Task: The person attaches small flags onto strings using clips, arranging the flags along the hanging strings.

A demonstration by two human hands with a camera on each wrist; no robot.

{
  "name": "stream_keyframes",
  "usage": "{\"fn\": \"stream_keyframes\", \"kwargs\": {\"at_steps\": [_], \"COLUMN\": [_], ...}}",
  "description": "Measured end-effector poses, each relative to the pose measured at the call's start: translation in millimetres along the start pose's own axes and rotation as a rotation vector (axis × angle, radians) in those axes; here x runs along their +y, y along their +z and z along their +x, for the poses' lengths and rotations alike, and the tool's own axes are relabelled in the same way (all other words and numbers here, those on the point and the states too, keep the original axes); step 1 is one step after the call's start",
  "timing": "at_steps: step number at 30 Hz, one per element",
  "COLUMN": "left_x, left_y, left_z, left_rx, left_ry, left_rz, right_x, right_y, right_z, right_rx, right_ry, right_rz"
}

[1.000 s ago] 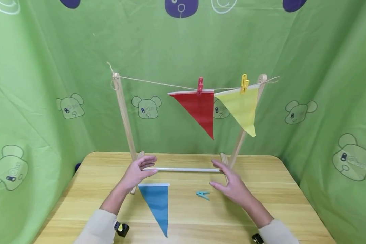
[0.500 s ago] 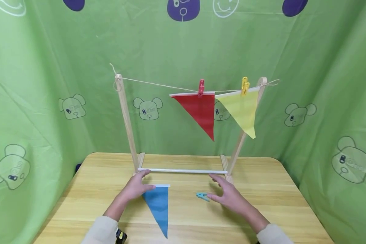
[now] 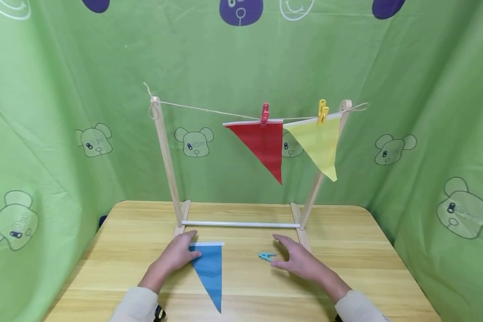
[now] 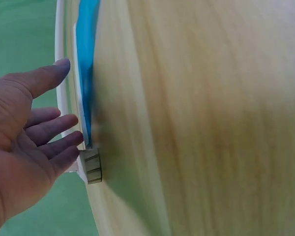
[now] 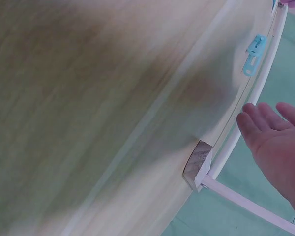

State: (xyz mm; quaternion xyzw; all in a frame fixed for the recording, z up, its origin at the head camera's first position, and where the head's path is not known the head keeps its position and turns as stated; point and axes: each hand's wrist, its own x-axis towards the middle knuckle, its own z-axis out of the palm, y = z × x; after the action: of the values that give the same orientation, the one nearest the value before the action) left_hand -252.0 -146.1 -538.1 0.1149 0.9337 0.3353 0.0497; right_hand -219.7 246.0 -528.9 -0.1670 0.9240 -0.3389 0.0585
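My left hand hovers over the upper left corner of a blue triangular flag with a white top edge, which lies on the table. In the left wrist view, the thumb and fingers of this hand are spread apart with nothing between them. My right hand is just right of a light-blue clothespin, with thumb and fingers apart. The right wrist view shows a gap between the right hand and the clothespin, which lies on the wood.
A wooden frame has a left post, a right post and a white crossbar. From its string hang a red flag under a red clothespin and a yellow flag under a yellow clothespin.
Both hands have drawn back from beside the frame's base towards me. The left came over the blue flag's corner, the right came near the light-blue clothespin. Flags and frame stayed put.
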Motion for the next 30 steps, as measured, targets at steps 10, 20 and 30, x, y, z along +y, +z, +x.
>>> {"fn": "stream_keyframes", "kwargs": {"at_steps": [10,20,30], "left_x": [-5.5,-7.0,-9.4], "left_y": [5.1,3.1,3.3], "left_z": [0.1,2.5,6.6], "left_rx": [0.098,0.107,0.114], "left_ry": [0.112,0.103,0.124], "left_rz": [0.203,0.204,0.23], "right_x": [1.2,-1.2,-5.0], "right_y": [4.1,5.3,9.7], "right_z": [0.6,2.3,4.6], "right_rx": [-0.018,-0.066,-0.069], "right_ry": [-0.047,-0.09,-0.043], "right_rz": [-0.076,-0.131,-0.192]}}
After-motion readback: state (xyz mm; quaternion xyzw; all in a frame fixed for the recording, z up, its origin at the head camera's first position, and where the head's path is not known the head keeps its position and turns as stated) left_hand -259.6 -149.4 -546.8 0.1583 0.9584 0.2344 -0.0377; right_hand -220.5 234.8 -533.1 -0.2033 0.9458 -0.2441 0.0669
